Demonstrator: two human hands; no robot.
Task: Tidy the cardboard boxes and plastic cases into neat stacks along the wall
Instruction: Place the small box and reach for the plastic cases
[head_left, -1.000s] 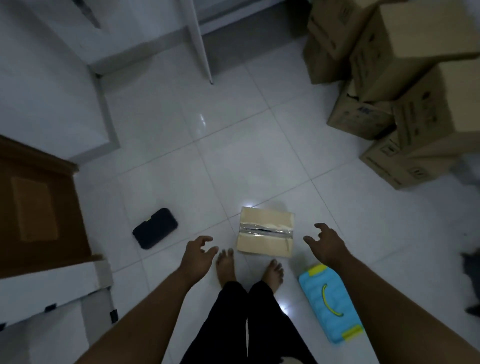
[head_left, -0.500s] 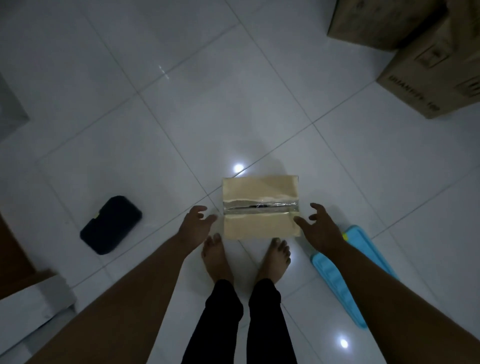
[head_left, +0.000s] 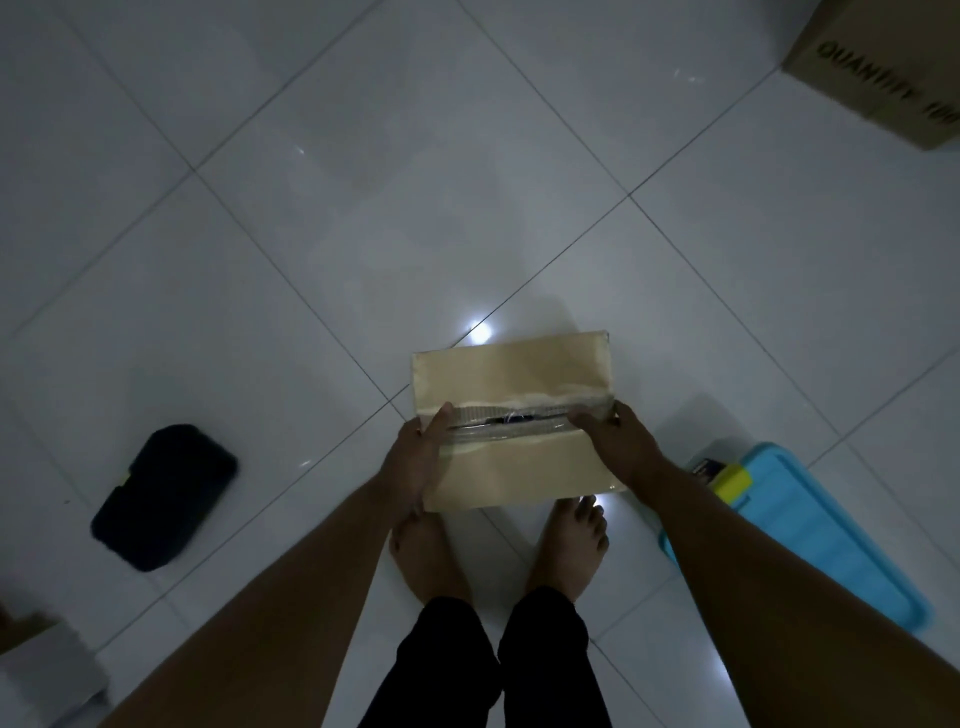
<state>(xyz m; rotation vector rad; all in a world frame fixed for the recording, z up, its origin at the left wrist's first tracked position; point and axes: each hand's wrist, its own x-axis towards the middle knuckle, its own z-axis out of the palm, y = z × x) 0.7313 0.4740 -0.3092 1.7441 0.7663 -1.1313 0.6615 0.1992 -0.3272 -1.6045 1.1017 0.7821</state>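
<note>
Left: black case (head_left: 163, 496) lies loose on the tiles, untouched. Left hand (head_left: 415, 457) grips the left edge of the small cardboard box (head_left: 514, 415), thumb on top. Right hand (head_left: 615, 447) grips its right edge the same way. The box is near, over the toes, and I judge it off the floor. Right: blue case (head_left: 810, 530) loose. Far right: large carton (head_left: 883, 67). I read this as early going, with no stack in view.

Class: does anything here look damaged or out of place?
The small tan cardboard box gripped by left hand and right hand has a ragged, gaping taped seam. Black plastic case and blue plastic case lie unstacked.
</note>
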